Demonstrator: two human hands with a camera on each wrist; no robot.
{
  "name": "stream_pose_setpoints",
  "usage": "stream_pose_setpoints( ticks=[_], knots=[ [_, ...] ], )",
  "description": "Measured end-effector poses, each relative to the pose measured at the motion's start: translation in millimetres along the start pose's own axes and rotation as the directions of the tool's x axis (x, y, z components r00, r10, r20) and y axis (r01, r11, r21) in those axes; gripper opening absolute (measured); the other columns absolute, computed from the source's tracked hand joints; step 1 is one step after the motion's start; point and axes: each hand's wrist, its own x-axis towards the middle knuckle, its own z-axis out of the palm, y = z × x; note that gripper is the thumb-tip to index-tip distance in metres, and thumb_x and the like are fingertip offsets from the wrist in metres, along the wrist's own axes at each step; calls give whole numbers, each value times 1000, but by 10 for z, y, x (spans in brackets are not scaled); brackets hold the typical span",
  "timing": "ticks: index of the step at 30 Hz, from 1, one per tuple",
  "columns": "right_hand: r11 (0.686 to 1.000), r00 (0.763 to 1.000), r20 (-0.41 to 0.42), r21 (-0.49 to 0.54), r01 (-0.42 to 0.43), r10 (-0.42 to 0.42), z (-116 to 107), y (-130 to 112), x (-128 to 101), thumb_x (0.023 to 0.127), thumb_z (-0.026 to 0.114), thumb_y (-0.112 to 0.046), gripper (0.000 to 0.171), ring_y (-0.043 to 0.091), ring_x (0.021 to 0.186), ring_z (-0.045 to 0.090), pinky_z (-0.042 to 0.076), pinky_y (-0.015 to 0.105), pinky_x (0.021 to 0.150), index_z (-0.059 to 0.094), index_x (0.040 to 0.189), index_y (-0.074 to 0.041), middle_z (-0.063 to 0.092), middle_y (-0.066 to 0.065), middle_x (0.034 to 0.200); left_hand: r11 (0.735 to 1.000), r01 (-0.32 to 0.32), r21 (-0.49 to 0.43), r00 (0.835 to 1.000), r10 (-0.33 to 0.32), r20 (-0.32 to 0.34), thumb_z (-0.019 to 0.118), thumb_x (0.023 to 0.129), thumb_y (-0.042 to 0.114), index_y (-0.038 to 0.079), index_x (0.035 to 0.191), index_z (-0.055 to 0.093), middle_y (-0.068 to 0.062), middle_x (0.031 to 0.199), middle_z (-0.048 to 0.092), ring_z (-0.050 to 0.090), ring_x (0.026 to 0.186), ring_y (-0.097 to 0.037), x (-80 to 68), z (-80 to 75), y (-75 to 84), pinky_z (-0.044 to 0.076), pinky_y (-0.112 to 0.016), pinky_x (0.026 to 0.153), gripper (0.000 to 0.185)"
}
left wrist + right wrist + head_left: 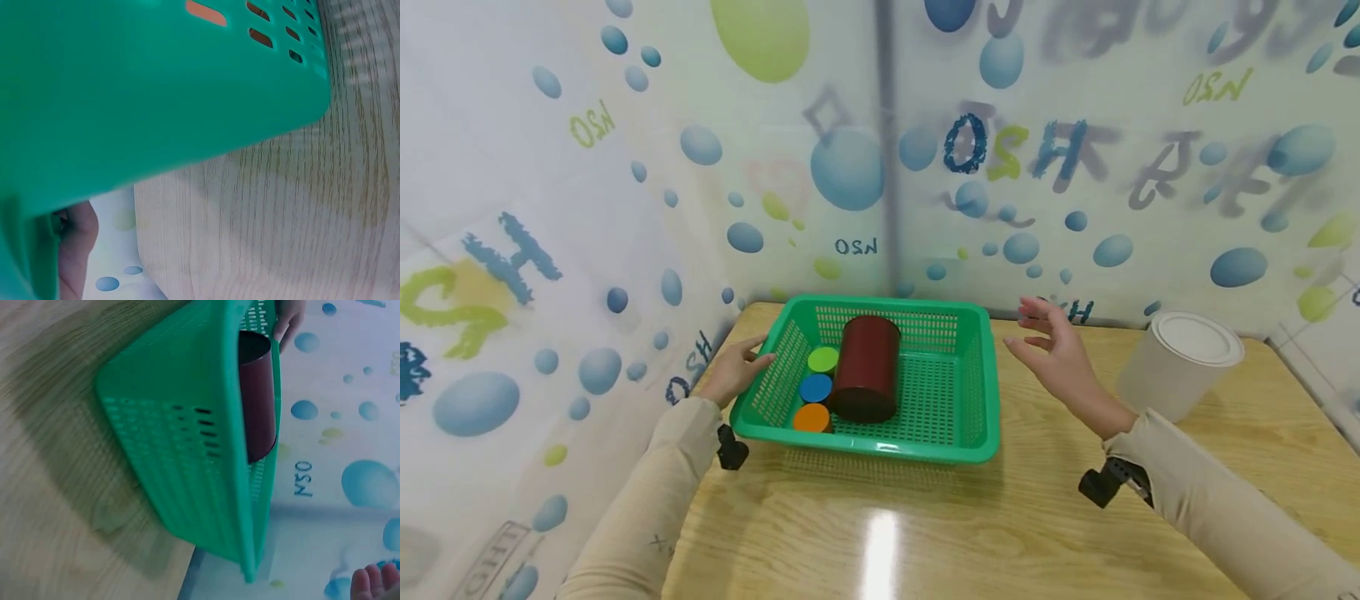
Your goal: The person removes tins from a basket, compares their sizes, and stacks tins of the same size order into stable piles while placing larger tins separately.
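The green basket sits on the wooden surface near its far left corner, holding a dark red can on its side beside a row of green, blue and orange discs. The left hand grips the basket's left rim, while the right hand hovers released, fingers spread, just off the right rim and apart from the white canister. This looks like steadying the basket; a next move would need the right hand to reach in cleanly past the rim.
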Motion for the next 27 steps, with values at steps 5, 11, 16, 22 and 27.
stream_pose_setpoints(
  ticks=[5,11,16,22,27],
  knots=[
    [999,992,115,11,41,-42,228,-115,207,87,58,-15,56,30,114,39,34,46,91,31,135,-6,37,13,130,1000,10,7,1000,-10,-1,49,92,26,4,139,29,-27,107,51,53,77,-26,4,-3,4,45,-35,66,55],
    [995,965,254,-61,82,-64,498,-193,439,85,60,-14,62,33,116,38,34,47,90,26,136,-1,35,18,131,1000,-11,10,1000,11,-5,49,92,26,4,139,29,-27,109,50,53,79,-27,-15,-8,10,44,-36,67,55],
    [995,947,321,-100,27,6,669,-299,587,84,61,-21,70,31,119,34,33,46,93,21,139,-4,31,16,136,1000,-25,10,1000,25,-6,49,92,27,4,139,29,-28,109,50,53,80,-27,-12,-3,6,44,-36,66,56],
    [986,914,387,-155,-69,125,873,-301,753,84,61,-28,75,28,123,30,34,44,93,17,141,-9,26,11,140,1000,-15,12,1000,15,-2,49,92,26,4,139,29,-28,109,49,53,78,-26,-15,-4,12,44,-35,65,56],
    [981,882,433,-136,-139,184,1051,-202,850,84,61,-29,74,30,125,28,34,44,93,18,141,-11,25,10,141,1000,-19,3,1000,19,-5,49,92,26,4,139,29,-28,109,49,53,80,-27,-19,3,8,44,-36,66,55]
  ],
)
